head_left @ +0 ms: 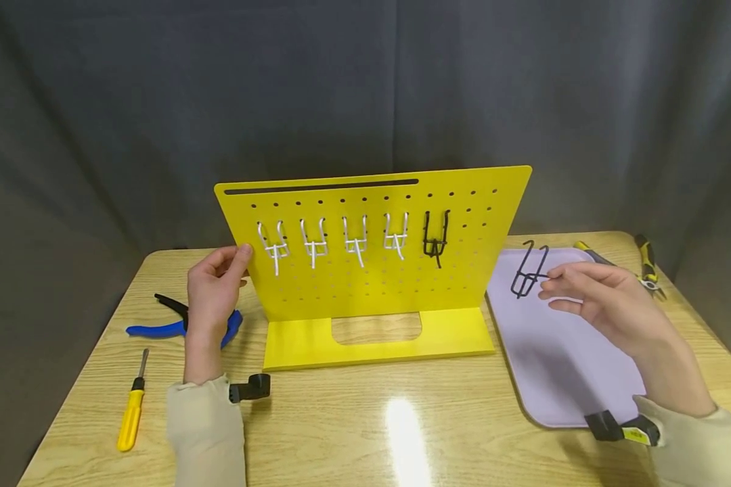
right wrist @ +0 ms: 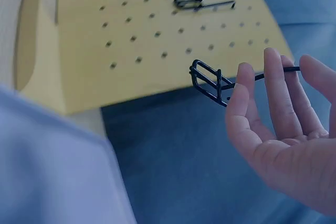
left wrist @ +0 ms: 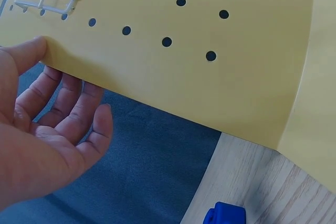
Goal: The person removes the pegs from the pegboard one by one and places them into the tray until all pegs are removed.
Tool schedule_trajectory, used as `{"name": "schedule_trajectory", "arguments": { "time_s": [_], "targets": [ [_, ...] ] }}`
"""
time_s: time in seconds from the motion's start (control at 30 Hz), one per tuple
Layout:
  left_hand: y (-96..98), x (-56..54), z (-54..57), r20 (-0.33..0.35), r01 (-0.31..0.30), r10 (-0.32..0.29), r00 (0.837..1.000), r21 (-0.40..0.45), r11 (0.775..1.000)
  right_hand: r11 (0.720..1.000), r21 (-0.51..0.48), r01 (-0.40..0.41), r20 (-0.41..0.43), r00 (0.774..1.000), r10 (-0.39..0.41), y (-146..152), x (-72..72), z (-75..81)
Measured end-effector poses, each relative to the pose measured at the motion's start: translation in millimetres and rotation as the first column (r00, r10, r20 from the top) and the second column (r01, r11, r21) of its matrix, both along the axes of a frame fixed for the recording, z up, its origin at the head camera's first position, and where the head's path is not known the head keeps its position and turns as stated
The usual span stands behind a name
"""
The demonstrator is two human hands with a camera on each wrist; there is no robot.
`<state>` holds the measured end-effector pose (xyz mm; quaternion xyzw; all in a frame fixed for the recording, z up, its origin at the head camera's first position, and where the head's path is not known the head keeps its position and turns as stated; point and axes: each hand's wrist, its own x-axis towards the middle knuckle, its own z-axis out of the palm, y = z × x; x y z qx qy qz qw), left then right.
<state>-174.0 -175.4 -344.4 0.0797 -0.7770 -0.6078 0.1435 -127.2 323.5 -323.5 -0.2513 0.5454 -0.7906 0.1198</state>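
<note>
A yellow pegboard (head_left: 365, 284) stands upright on its foot at the middle of the table. Several white wire hooks (head_left: 314, 247) hang in a row on it, with one black hook (head_left: 435, 247) at the right end of that row. My left hand (head_left: 214, 287) grips the board's left edge, thumb on the front face and fingers behind. To the right of the board, my right hand (head_left: 603, 297) pinches a second black pegboard hook (head_left: 526, 274) by its prong. In the right wrist view this hook (right wrist: 210, 82) points its wire frame toward the board.
Below the right hand lies a pale lilac tray (head_left: 554, 379). Cutters (head_left: 650, 284) and another yellow-black tool (head_left: 593, 253) lie beyond it. At left are blue-handled pliers (head_left: 158, 330) and a yellow screwdriver (head_left: 131, 412). A dark curtain (head_left: 365, 88) hangs behind the table.
</note>
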Motion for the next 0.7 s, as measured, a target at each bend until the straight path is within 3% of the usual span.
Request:
{"name": "schedule_trajectory", "arguments": {
  "time_s": [0.13,0.3,0.53,0.7],
  "targets": [
    [0.1,-0.6,-0.6,0.012,-0.001,0.001,1.000,-0.003,1.000,0.997,0.063,0.055,0.082,0.995,-0.060,6.8,-5.1,-4.5],
    [0.1,0.0,-0.7,0.013,0.000,0.000,1.000,0.001,1.000,0.976,0.175,0.131,0.172,0.972,-0.161,11.3,-14.1,-8.9],
    [0.0,0.2,-0.3,0.014,-0.003,0.003,1.000,-0.002,1.000,0.933,0.324,0.159,0.217,0.947,-0.237,14.8,-28.1,-11.4],
    [0.6,0.4,0.2,0.015,-0.003,0.003,1.000,-0.004,1.000,0.925,0.334,0.181,0.245,0.931,-0.270,15.2,-34.7,-17.9]
  ]
}}
